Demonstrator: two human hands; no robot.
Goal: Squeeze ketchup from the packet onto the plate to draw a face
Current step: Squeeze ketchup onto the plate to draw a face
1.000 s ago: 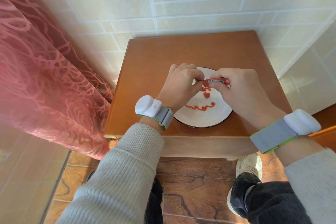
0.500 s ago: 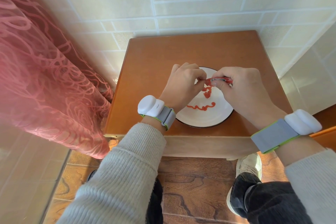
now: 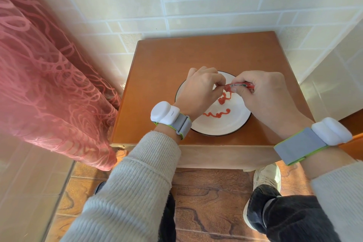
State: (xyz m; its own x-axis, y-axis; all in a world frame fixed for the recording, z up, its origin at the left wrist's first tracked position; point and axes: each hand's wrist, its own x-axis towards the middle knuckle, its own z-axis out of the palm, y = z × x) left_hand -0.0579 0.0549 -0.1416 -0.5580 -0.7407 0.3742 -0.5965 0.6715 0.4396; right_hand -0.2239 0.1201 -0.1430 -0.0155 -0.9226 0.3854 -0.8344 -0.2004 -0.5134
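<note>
A white plate (image 3: 222,125) with a dark rim sits on the small wooden table (image 3: 163,61). Red ketchup lines lie on it: a wavy mouth stroke (image 3: 216,114) and a curled blob (image 3: 224,98) above it. The red ketchup packet (image 3: 238,85) is held over the plate's far half. My right hand (image 3: 269,96) grips its body, thumb pressed on it. My left hand (image 3: 200,92) pinches its left tip with thumb and forefinger. Both hands hide the plate's far part.
A tiled wall stands just behind the table. A pink lace curtain (image 3: 49,84) hangs to the left of the table. A pale panel (image 3: 334,76) rises at the right. Below the table's near edge are wood-pattern floor tiles, my legs and a shoe (image 3: 267,177).
The curled ketchup blob above the mouth line has grown a little longer. Both hands stay on the packet in nearly the same place.
</note>
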